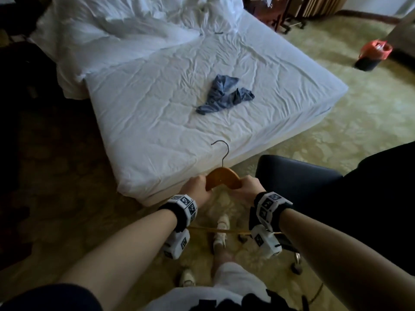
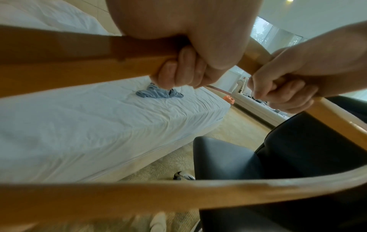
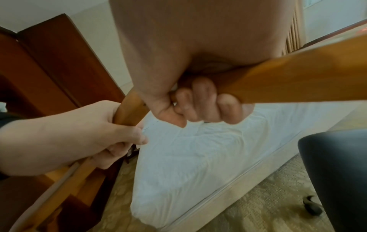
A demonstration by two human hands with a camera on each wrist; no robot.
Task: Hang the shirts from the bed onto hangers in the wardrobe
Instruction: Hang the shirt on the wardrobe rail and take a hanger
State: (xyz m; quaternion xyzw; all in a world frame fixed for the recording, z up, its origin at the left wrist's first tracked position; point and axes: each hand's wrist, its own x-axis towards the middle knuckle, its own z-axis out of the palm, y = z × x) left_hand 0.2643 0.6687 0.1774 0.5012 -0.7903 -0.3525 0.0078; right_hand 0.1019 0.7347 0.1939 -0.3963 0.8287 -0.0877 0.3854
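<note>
The bed [image 1: 202, 122] fills the middle of the head view, its white sheet wrinkled and a heap of white bedding [image 1: 125, 25] pushed up at the far end. On the sheet, a little right of centre and well apart from the near corner, lies one crumpled blue shirt [image 1: 224, 95], bunched and twisted; no other shirt shows on the bed, though the heaped bedding could hide something. To the right of the near corner stands a dark chair [image 1: 296, 173], and far right on the patterned carpet [image 1: 336, 135] sits a dark bin with an orange bag [image 1: 372, 55]. The wardrobe is not surely in view; dark wooden panels at the left of the right wrist view may belong to it, but that cannot be told. Just in front of the near corner of the bed a wooden hanger [image 1: 222, 177] is held with its metal hook pointing away towards the bed. The left hand [image 1: 197, 187] has its fingers curled round the hanger's left arm, and the right hand [image 1: 247, 187] is wrapped round its right arm, both grips firm in the wrist views. Judging by this, the task is at an early step for this shirt: a hanger is in hand, but the shirt is untouched. Still left are picking it up, threading the hanger into its shoulders, and carrying it to the wardrobe rail.
</note>
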